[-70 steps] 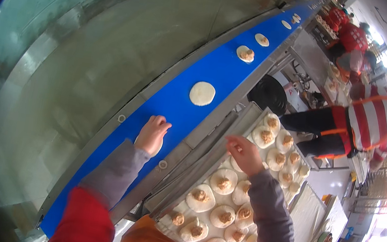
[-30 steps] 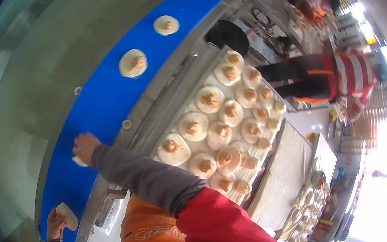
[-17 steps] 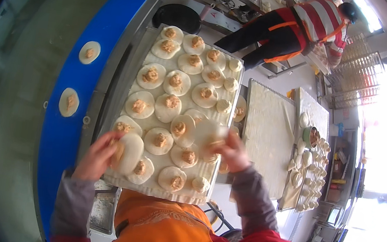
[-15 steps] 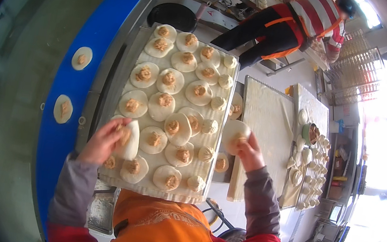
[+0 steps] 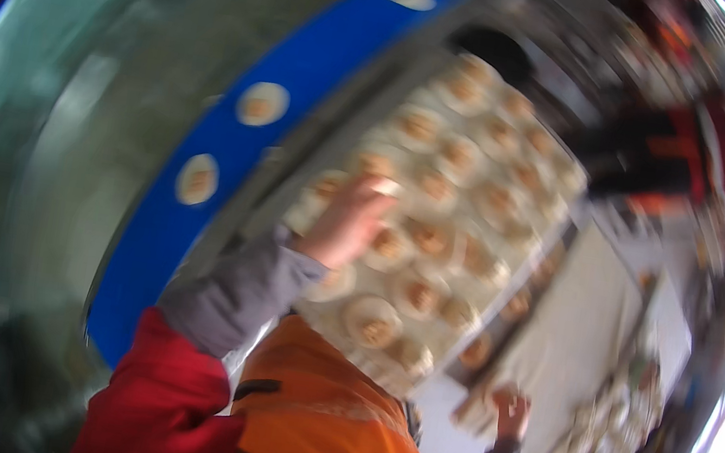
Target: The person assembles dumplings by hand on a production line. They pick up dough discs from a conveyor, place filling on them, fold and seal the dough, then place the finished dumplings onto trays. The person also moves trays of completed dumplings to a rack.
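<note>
Gone farther over the tray (image 5: 381, 367) with the left hand (image 5: 352, 220), and away from its right edge with the right hand (image 5: 511, 412), down to the near corner of the cloth-covered tray (image 5: 580, 306)! Bunched at the left fingertips beside something pale (image 5: 384, 187), curled on the right; too blurred to tell whether clamped on anything! See filled dough rounds (image 5: 370, 320) crowding the tray nearly edge to edge, more on the blue belt (image 5: 332, 55). Likely light, soft, tacky, easily torn: best pinched by the rim, clear of the filling (image 5: 420, 296). Watch the left edge, close beside the belt; find room above the rounds
</note>
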`<control>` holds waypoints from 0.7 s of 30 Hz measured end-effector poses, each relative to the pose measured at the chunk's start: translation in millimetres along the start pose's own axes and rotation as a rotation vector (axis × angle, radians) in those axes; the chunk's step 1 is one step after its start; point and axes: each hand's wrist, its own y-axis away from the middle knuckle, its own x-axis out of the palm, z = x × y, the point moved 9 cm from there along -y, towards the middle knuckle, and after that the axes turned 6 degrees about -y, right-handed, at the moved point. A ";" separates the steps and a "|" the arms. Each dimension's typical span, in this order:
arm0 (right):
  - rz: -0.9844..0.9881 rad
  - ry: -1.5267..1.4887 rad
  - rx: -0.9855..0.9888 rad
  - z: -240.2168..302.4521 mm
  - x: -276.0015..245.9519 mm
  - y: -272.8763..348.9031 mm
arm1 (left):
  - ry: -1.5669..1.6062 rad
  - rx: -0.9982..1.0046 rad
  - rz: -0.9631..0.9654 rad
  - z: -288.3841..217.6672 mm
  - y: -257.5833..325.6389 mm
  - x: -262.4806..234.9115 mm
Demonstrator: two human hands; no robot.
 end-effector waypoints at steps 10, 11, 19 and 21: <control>0.438 0.367 -0.699 369.1 224.9 -66.2 | -0.990 -0.616 -0.579 185.9 262.9 -272.3; 0.654 0.420 -0.825 405.1 306.1 -54.3 | -0.997 -0.643 -0.410 208.2 274.5 -263.6; 0.866 0.822 -0.641 474.1 769.8 -5.6 | -0.511 -0.887 -0.599 249.2 401.5 -308.1; 0.838 0.961 -0.594 468.3 783.2 11.7 | -0.258 -0.921 -0.587 264.3 427.5 -317.3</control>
